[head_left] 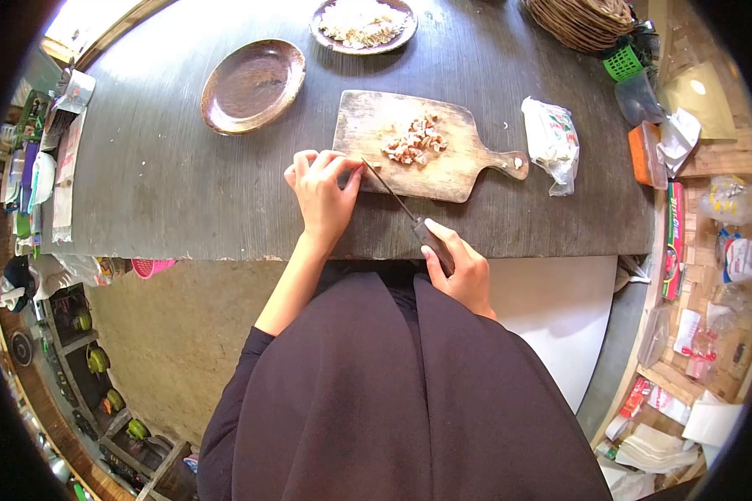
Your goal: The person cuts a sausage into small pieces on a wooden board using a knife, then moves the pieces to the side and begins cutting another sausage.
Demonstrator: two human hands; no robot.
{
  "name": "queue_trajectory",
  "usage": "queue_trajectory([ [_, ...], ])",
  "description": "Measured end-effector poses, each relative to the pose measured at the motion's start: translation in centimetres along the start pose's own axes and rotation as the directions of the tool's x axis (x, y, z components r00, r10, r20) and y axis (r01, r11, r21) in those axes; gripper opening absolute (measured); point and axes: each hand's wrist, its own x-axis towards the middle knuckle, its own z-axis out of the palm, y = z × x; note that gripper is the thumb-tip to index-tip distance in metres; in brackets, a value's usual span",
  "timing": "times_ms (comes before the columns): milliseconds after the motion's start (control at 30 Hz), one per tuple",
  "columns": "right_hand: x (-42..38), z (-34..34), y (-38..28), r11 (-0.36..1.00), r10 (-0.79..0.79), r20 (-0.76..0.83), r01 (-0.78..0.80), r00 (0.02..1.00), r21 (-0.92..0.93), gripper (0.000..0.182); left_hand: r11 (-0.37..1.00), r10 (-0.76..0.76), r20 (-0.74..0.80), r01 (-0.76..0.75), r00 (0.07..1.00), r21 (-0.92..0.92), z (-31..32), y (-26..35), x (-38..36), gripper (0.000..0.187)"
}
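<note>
A wooden cutting board (368, 117) with a handle lies on the dark table, a pile of chopped brownish-pink pieces (415, 142) at its middle. My right hand (464, 271) grips a knife (398, 198) by its dark handle, the blade slanting up and left over the board's near edge. At the board's near left corner is my left hand (324, 190), its fingers curled and the thumb and index finger pressed together beside the knife tip. Whatever they pinch is too small and hidden to name.
Beyond the board stand a brown plate (255, 88) and a dish of pale shredded food (363, 23). A white plastic packet (551, 144) lies to the right of the board's handle. A wicker basket (581, 21) and a green basket (622, 63) sit at the far right.
</note>
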Motion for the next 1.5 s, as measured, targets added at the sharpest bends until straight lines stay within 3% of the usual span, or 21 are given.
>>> queue_trajectory([
  [467,0.8,0.8,0.4,0.997,-0.022,0.036,0.025,0.999,-0.075,0.042,1.0,-0.009,0.007,0.009,1.0,0.012,0.0,0.0,0.0,0.009],
  [800,0.1,-0.7,0.9,0.999,0.041,-0.029,-0.041,0.999,-0.015,0.04,1.0,0.016,0.005,-0.016,1.0,0.021,0.1,0.5,0.3,0.009],
  [1033,0.9,-2.3,1.0,0.967,0.182,0.0,-0.179,0.983,0.181,0.035,0.997,0.071,0.032,-0.072,0.997,0.034,0.8,1.9,1.6,0.013],
  [1100,1.0,-2.6,1.1,0.921,0.291,0.055,-0.295,0.955,0.255,0.034,0.996,0.079,0.045,-0.081,0.996,0.032,0.8,2.1,1.9,0.012],
  [1500,1.5,-3.6,2.7,0.767,0.408,0.121,-0.411,0.905,0.493,0.031,0.993,0.102,0.05,-0.105,0.994,0.05,1.1,2.7,2.8,0.01],
])
